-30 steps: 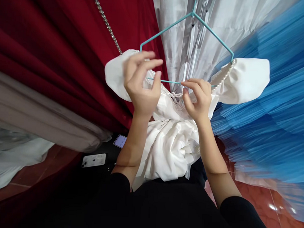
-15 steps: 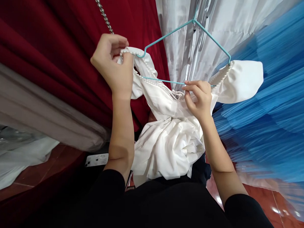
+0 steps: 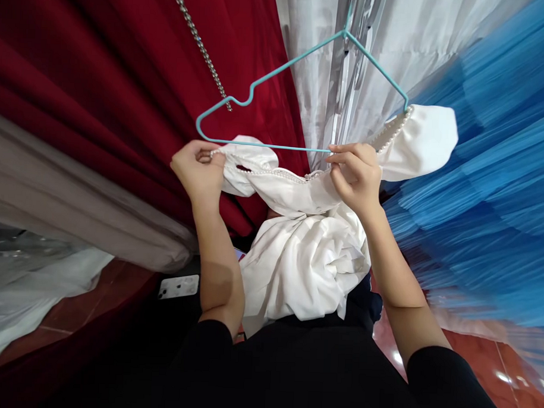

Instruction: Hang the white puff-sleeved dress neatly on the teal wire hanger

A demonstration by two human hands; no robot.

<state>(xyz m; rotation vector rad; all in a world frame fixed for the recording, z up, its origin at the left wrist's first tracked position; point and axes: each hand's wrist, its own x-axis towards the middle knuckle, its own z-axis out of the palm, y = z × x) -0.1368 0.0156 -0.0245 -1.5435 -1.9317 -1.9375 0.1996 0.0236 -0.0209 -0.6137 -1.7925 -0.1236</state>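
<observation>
White dress [image 3: 305,264]: left hand [image 3: 199,169] pinches its beaded edge [image 3: 231,157], right hand [image 3: 357,174] pinches the turquoise hanger [image 3: 299,58]

Draped interior with red tiled floor [image 3: 483,354].
Left side: deep red drapery [image 3: 125,74] in vertical folds; taupe curtain [image 3: 76,191] adjacent, nearer the lower left. Centre rear: bright metal uprights [image 3: 347,81], flanked by white curtains [image 3: 420,36]. Right side: layered blue tulle [image 3: 487,188]. Floor tiles: pale joints; light reflections [image 3: 503,377] at lower right.

A bunched, pearl-edged white dress [image 3: 292,264] has one shoulder on a teal hanger [image 3: 278,146].
</observation>
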